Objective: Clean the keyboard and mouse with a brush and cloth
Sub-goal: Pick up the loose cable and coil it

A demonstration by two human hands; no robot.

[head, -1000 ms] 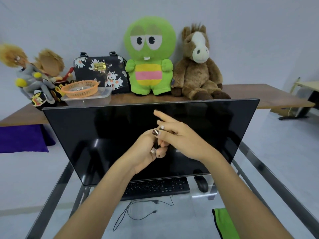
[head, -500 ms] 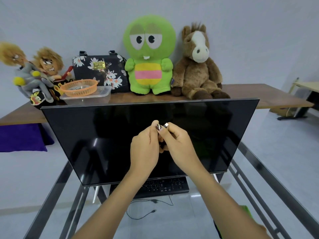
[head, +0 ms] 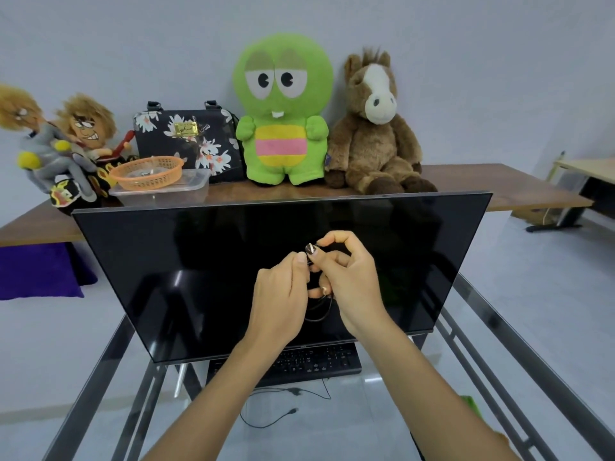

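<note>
Both hands, left (head: 281, 294) and right (head: 346, 277), pinch a small dark item, likely a thin band, before the monitor (head: 199, 261). Keyboard (head: 312, 361) lies untouched on the bench; cleaning seems unstarted.

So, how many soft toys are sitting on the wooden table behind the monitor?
4: two spiky-haired dolls at the left end, a green toy in the middle, a brown horse to its right. More may be hidden.

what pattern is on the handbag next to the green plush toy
Black with white and pink flowers, seen in the head view: handbag beside the green plush toy.
</note>
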